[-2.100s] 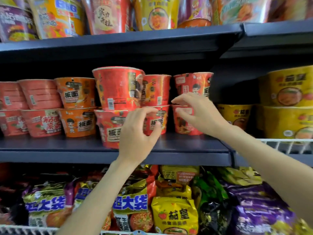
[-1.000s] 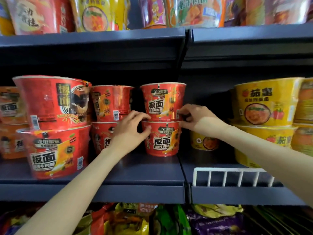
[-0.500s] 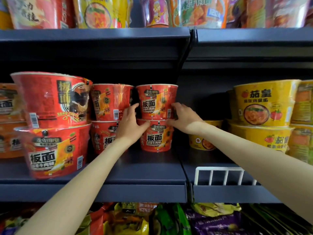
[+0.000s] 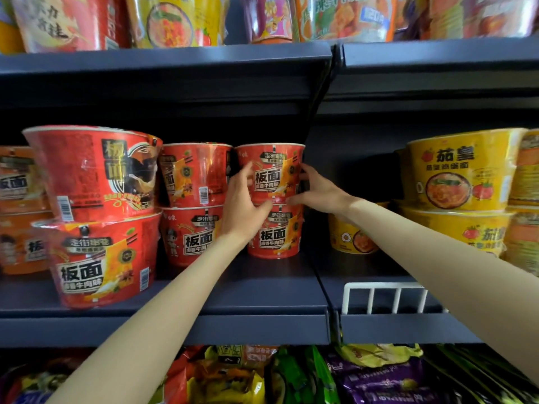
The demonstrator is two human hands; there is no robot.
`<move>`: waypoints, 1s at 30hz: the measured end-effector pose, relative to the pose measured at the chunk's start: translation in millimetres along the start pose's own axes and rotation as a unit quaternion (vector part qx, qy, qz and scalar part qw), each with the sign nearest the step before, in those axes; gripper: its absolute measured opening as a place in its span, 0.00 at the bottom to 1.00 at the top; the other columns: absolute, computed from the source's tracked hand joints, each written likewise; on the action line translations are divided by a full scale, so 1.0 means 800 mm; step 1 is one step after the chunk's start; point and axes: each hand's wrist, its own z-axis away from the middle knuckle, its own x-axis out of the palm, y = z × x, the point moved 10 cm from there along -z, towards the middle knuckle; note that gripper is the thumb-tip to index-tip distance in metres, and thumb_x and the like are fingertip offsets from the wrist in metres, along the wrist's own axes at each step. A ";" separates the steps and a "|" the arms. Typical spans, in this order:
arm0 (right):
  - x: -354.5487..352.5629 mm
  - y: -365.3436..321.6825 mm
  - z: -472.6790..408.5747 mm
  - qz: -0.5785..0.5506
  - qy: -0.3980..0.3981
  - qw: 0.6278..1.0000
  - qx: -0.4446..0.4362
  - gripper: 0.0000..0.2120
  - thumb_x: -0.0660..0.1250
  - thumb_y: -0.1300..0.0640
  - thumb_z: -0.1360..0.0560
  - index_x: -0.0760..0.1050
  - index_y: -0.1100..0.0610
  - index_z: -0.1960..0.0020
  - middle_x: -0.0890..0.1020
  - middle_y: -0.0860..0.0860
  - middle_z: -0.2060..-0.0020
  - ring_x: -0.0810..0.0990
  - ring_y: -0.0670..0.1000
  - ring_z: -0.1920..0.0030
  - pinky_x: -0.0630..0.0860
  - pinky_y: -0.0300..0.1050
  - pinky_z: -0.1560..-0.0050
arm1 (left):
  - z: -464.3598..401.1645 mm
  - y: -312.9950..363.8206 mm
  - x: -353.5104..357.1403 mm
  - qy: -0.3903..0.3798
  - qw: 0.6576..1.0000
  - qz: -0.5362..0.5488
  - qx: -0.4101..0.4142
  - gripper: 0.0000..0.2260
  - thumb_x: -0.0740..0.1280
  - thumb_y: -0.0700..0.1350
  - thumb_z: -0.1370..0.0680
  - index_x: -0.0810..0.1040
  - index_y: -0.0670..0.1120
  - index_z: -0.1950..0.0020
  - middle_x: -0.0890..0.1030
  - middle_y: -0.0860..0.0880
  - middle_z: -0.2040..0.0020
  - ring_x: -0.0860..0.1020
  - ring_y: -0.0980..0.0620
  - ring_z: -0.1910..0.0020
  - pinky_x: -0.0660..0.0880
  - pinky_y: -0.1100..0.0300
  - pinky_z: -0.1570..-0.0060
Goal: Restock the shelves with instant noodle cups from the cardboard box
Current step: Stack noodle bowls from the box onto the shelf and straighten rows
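Left hand (image 4: 243, 205) and right hand (image 4: 318, 189) grip the top red noodle cup (image 4: 269, 173) from both sides, stacked on the lower cup (image 4: 274, 231) deep on the shelf (image 4: 262, 287); best to square it over the rim, label forward, before letting go.

A red noodle cup (image 4: 269, 173) stands upright atop another red cup (image 4: 274, 234) on the dark shelf (image 4: 262, 290).

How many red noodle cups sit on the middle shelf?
6, in three stacks of two: the large front-left upper cup on its lower cup, a middle pair, and the right pair that both hands touch. More may hide behind.
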 end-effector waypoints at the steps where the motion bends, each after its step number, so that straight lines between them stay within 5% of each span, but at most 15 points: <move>1: -0.002 0.001 0.000 -0.006 -0.002 1.000 0.001 0.40 0.71 0.61 0.28 0.52 0.56 0.24 0.71 0.53 0.32 0.71 0.47 0.37 0.68 0.38 0.44 | -0.004 -0.005 0.001 0.007 1.000 -0.004 -0.023 0.34 0.69 0.44 0.26 0.56 0.47 0.25 0.65 0.46 0.29 0.66 0.49 0.31 0.67 0.48 0.33; 6: 0.003 0.012 -0.005 -0.017 -0.021 0.999 0.019 0.50 0.72 0.61 0.28 0.37 0.51 0.23 0.67 0.54 0.30 0.69 0.52 0.32 0.68 0.41 0.42 | -0.017 -0.029 0.018 -0.049 0.994 -0.029 -0.088 0.44 0.68 0.67 0.36 0.59 0.49 0.26 0.72 0.48 0.32 0.72 0.47 0.34 0.70 0.45 0.36; 14: -0.001 0.023 -0.008 -0.021 -0.021 1.000 0.008 0.54 0.75 0.62 0.32 0.38 0.48 0.23 0.69 0.52 0.31 0.73 0.53 0.35 0.72 0.48 0.36 | -0.008 -0.024 0.004 0.019 0.998 -0.056 -0.026 0.36 0.73 0.54 0.30 0.61 0.48 0.27 0.68 0.46 0.30 0.72 0.49 0.36 0.71 0.55 0.40; 20: 0.003 0.017 -0.005 0.048 -0.052 0.997 0.000 0.53 0.73 0.63 0.30 0.36 0.49 0.23 0.68 0.54 0.30 0.72 0.55 0.34 0.72 0.48 0.38 | -0.013 -0.028 0.006 0.000 0.999 -0.036 -0.029 0.37 0.74 0.53 0.30 0.60 0.47 0.27 0.66 0.45 0.30 0.71 0.50 0.35 0.69 0.59 0.42; 25: 0.011 0.021 -0.002 0.144 -0.054 0.988 -0.007 0.53 0.73 0.58 0.29 0.34 0.51 0.23 0.71 0.55 0.31 0.72 0.55 0.34 0.72 0.50 0.35 | -0.018 -0.040 0.007 -0.032 0.999 0.001 -0.043 0.37 0.74 0.51 0.30 0.59 0.48 0.26 0.67 0.46 0.30 0.71 0.52 0.36 0.71 0.52 0.37; 30: 0.012 0.019 -0.003 0.182 -0.033 0.982 -0.031 0.49 0.71 0.57 0.27 0.35 0.54 0.23 0.70 0.57 0.31 0.72 0.56 0.34 0.71 0.49 0.36 | -0.015 -0.036 0.012 -0.011 0.997 -0.078 -0.020 0.34 0.70 0.54 0.27 0.59 0.49 0.25 0.68 0.45 0.30 0.73 0.48 0.36 0.73 0.48 0.38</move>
